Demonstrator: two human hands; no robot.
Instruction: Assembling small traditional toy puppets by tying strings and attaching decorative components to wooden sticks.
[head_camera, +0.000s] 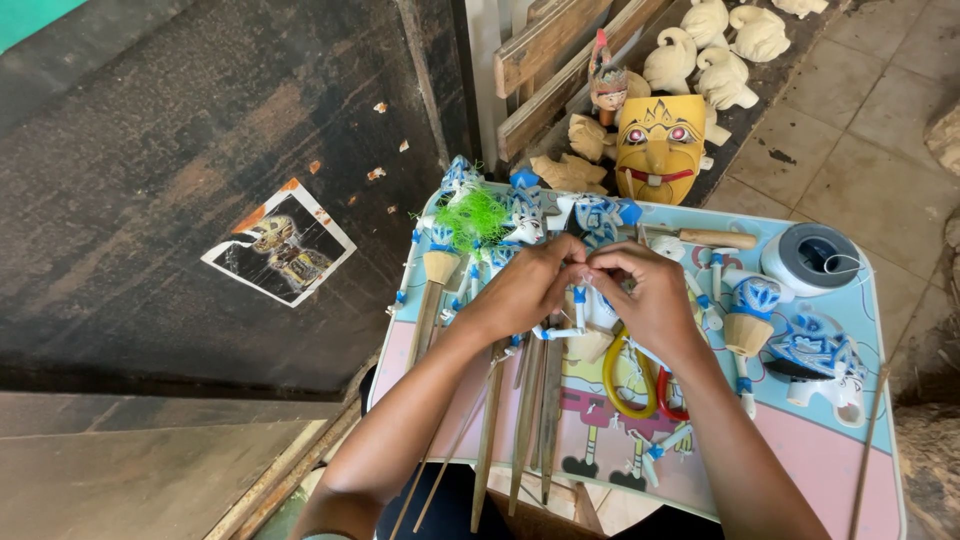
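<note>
Together, left hand (525, 290) and right hand (650, 300) pinch puppet (590, 305).

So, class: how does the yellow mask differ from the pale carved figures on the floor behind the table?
The yellow mask is painted, with pink eyes and a red mouth; the pale carved figures are bare and unpainted. The mask is one flat face; the figures are several rounded bodies in a group. Both lie beyond the table.
</note>
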